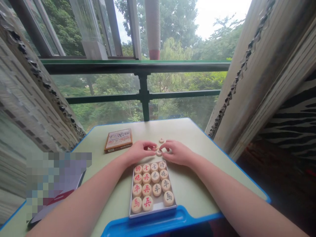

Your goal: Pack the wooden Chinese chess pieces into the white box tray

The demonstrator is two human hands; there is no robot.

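Observation:
Several round wooden Chinese chess pieces (159, 152) lie on the table between my two hands, just beyond the open box tray. My left hand (141, 152) has its thumb and fingers apart, with the tips beside these pieces. From the other side, the curved fingers of my right hand (176, 152) reach the edge of the nearest piece. A single piece (161, 140) lies a little farther away. The white box tray (153, 213) holds rows of pieces, red characters on the left and black on the right, with a gap in its front row.
The box lid (118, 140) with printed writing lies left of my left hand. A blurred-out flat object (59, 187) is at the table's left edge. The blue table rim (182, 217) has a moulded trough in front. Beyond stand a green railing (111, 97) and curtains (237, 82).

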